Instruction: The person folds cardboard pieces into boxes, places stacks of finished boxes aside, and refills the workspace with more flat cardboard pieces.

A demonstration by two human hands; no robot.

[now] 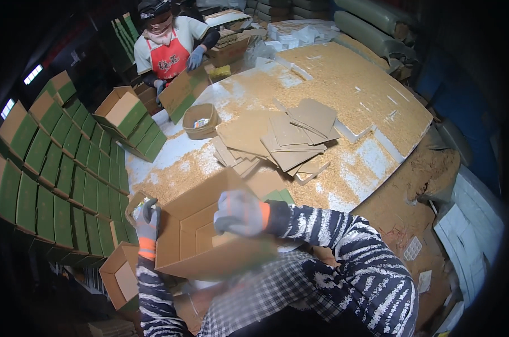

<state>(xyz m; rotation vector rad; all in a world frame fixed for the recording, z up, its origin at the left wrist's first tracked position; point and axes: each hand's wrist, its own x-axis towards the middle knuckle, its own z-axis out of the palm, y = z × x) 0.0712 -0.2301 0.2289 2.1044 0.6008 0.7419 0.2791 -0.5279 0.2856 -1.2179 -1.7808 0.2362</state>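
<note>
A tilted, open cardboard box (195, 216) sits in front of me, its brown inside showing and its near side blurred. My left hand (148, 222), in a grey glove with an orange cuff, is closed at the box's left edge. Right beside those fingers is a small round container (135, 206) with small colourful packets. Over the box's right part hovers my right hand (240, 213), gloved alike, its fingers curled into a fist. Whatever it may hold is hidden.
Stacked green-and-brown boxes (58, 168) rise at left. Flat cardboard sheets (296, 135) lie on the table (372, 163), which is strewn with tan flakes. A basket of packets (201, 122) stands farther back. Across the table, a person in a red apron (173, 56) handles another box (184, 92).
</note>
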